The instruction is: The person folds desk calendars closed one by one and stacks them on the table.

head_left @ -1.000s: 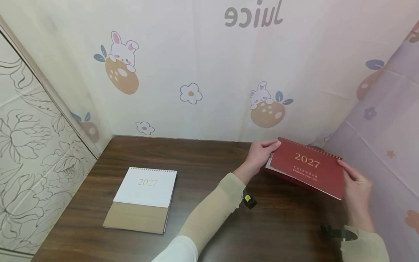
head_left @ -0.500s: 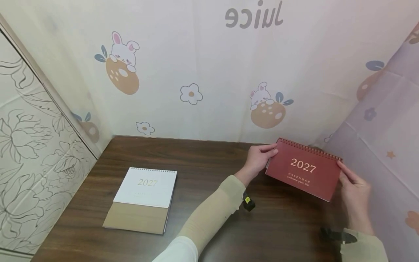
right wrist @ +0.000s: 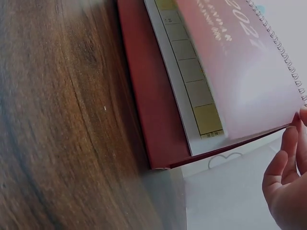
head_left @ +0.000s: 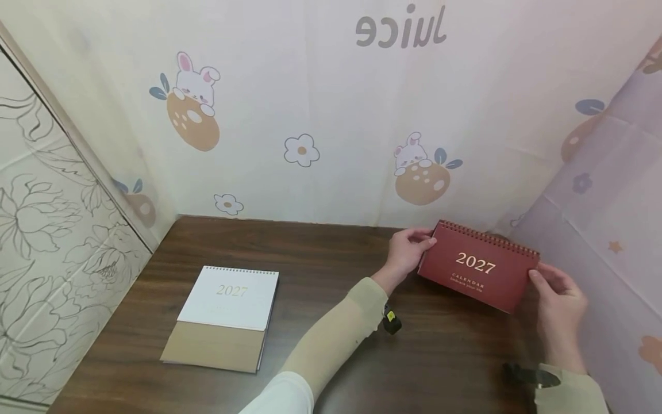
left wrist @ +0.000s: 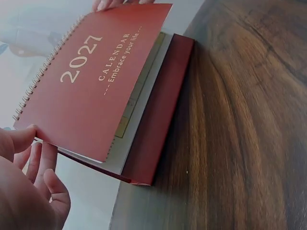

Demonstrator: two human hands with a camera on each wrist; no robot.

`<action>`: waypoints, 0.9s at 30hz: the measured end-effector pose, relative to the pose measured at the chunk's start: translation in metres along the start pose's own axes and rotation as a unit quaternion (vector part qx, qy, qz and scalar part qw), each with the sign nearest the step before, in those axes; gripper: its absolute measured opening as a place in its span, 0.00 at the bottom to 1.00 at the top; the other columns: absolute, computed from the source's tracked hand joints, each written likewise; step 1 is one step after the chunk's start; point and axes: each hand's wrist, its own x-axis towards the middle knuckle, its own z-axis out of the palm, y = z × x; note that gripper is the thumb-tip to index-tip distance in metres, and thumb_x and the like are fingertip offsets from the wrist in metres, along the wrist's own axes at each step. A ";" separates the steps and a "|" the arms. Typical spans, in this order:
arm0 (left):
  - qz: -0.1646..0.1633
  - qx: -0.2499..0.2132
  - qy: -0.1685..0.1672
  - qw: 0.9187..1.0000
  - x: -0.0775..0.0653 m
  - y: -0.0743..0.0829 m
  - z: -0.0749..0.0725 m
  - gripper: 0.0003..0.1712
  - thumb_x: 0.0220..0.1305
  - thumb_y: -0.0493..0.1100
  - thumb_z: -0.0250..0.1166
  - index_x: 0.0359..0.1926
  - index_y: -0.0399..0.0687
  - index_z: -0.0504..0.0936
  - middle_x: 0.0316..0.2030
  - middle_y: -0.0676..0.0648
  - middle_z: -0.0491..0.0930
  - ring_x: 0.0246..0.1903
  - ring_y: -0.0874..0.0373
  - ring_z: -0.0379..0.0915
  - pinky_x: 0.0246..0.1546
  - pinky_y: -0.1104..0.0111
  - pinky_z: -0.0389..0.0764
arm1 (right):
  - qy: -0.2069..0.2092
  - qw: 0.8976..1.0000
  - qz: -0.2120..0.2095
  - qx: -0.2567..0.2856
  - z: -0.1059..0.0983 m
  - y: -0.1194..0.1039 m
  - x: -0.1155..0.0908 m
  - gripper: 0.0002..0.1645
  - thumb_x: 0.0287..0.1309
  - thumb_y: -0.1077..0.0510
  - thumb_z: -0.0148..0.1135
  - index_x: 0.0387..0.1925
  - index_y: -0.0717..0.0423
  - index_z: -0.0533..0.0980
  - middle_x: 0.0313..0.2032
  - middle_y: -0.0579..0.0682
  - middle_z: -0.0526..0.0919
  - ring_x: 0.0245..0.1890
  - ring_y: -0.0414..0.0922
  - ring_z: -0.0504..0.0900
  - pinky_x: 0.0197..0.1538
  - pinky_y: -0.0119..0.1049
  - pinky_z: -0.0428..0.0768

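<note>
At the back right of the table, a red spiral-bound desk calendar [head_left: 474,267] marked 2027 stands tilted back, its coil along the top. My left hand [head_left: 405,250] pinches its left edge near the top, thumb on the front cover. On the opposite side my right hand [head_left: 561,299] grips the right edge, thumb on the cover and fingers behind. In the left wrist view the front cover [left wrist: 91,81] hangs a little away from the page beneath. Below the pages, the calendar's red base [right wrist: 156,105] meets the wooden surface in the right wrist view.
A white 2027 desk calendar [head_left: 230,296] with a tan lower band stands at the left on the dark wooden table [head_left: 331,253]. Behind rises a printed curtain [head_left: 258,103]; another curtain [head_left: 605,218] runs close by my right hand. A flower-patterned panel [head_left: 46,230] borders the left.
The red calendar's front cover has swung down and lies flatter against its stand. My right thumb has moved onto the cover's front, and my left hand has slid slightly left.
</note>
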 end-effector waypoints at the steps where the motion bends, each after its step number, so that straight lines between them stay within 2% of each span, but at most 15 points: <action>1: 0.001 0.007 -0.001 1.000 0.000 -0.001 0.000 0.11 0.59 0.42 0.74 0.44 0.53 0.89 0.29 0.61 0.82 0.32 0.70 0.77 0.34 0.74 0.79 | 0.002 1.000 0.003 0.001 0.000 0.000 0.000 0.19 0.52 0.66 0.74 0.48 0.58 0.84 0.33 0.42 0.86 0.36 0.36 0.81 0.34 0.19 0.74; 5: -0.005 0.040 -0.016 0.999 0.002 -0.003 0.000 0.12 0.60 0.45 0.73 0.46 0.54 0.89 0.33 0.61 0.83 0.33 0.70 0.78 0.36 0.74 0.79 | 0.007 1.000 0.015 -0.019 -0.001 0.001 0.000 0.18 0.53 0.63 0.75 0.48 0.54 0.84 0.32 0.39 0.86 0.36 0.34 0.81 0.34 0.19 0.73; 9: 0.005 0.104 -0.044 0.994 0.003 -0.004 0.000 0.15 0.64 0.51 0.70 0.50 0.56 0.88 0.40 0.60 0.81 0.38 0.71 0.76 0.40 0.74 0.78 | 0.015 0.998 0.023 -0.052 -0.002 0.004 0.000 0.16 0.53 0.57 0.76 0.45 0.52 0.87 0.33 0.36 0.85 0.42 0.34 0.77 0.40 0.18 0.70; 12: 0.033 0.157 -0.058 0.985 0.004 -0.004 -0.001 0.16 0.67 0.54 0.67 0.52 0.57 0.87 0.44 0.58 0.79 0.41 0.69 0.74 0.42 0.74 0.76 | 0.016 0.998 0.017 -0.062 -0.003 0.007 0.001 0.16 0.54 0.55 0.75 0.45 0.51 0.87 0.36 0.34 0.83 0.47 0.34 0.74 0.41 0.18 0.67; 14: 0.052 0.186 -0.059 0.979 0.005 -0.003 -0.001 0.16 0.68 0.54 0.65 0.53 0.57 0.87 0.46 0.57 0.79 0.43 0.68 0.74 0.43 0.73 0.76 | 0.017 0.998 0.001 -0.059 -0.002 0.010 0.002 0.15 0.55 0.56 0.75 0.45 0.52 0.87 0.36 0.35 0.83 0.46 0.34 0.75 0.42 0.18 0.68; 20: 0.091 0.245 -0.062 0.963 0.008 -0.003 -0.002 0.15 0.71 0.52 0.62 0.52 0.54 0.87 0.52 0.57 0.79 0.52 0.66 0.74 0.51 0.75 0.73 | 0.013 0.999 -0.031 -0.042 0.001 0.013 0.005 0.13 0.56 0.60 0.73 0.44 0.56 0.87 0.39 0.38 0.83 0.46 0.35 0.76 0.44 0.17 0.71; 27: 0.107 0.293 -0.089 0.946 0.013 -0.001 -0.003 0.17 0.73 0.51 0.59 0.55 0.52 0.86 0.58 0.61 0.79 0.60 0.68 0.70 0.59 0.75 0.69 | -0.005 0.997 0.017 -0.077 0.000 0.015 0.007 0.15 0.57 0.55 0.73 0.48 0.51 0.87 0.43 0.34 0.84 0.57 0.35 0.74 0.49 0.15 0.69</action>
